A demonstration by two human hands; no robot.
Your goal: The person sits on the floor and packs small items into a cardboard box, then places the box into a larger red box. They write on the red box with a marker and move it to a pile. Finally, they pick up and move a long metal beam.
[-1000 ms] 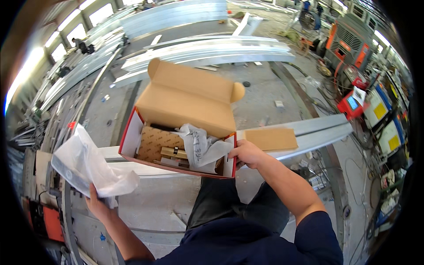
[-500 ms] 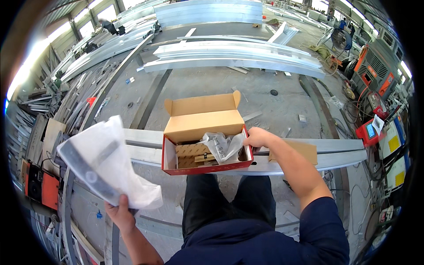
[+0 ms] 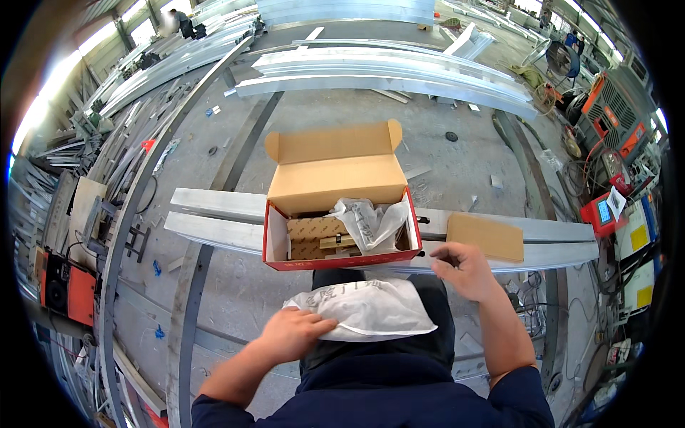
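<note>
**White bag (image 3: pixel 364 314) on the lap, open carton (image 3: pixel 307 265) on the beams**

At the far left of the work area stands an orange-and-black machine (image 3: pixel 73 289). To its right, the left ends of two parallel metal beams (image 3: pixel 214 228) run crosswise in front of the person, apparently serving as a makeshift bench.

The left hand (image 3: pixel 296 334) lies on the left end of the bag, fingers spread over the top, probably to keep it from slipping; its thumb is hidden, so I cannot tell whether it pinches the material. The bag, with dark printing, lies across the dark-trousered thighs (image 3: pixel 432 347), which seem to give it a soft support near the body.

Just beyond, the red-sided carton sits on the beams, its brown lid (image 3: pixel 339 175) thrown back to the far side, which leaves the contents reachable from the near side. Within it, a printed brown inner box (image 3: pixel 303 239) is at left, a brass-coloured bar (image 3: pixel 335 241) is near the middle, and a translucent plastic bag (image 3: pixel 371 227) is heaped at right.

The right hand (image 3: pixel 464 271) hovers right of the carton, empty, fingers loosely bent. Behind it, a flat brown cardboard box (image 3: pixel 485 237) rests on the beams.
</note>
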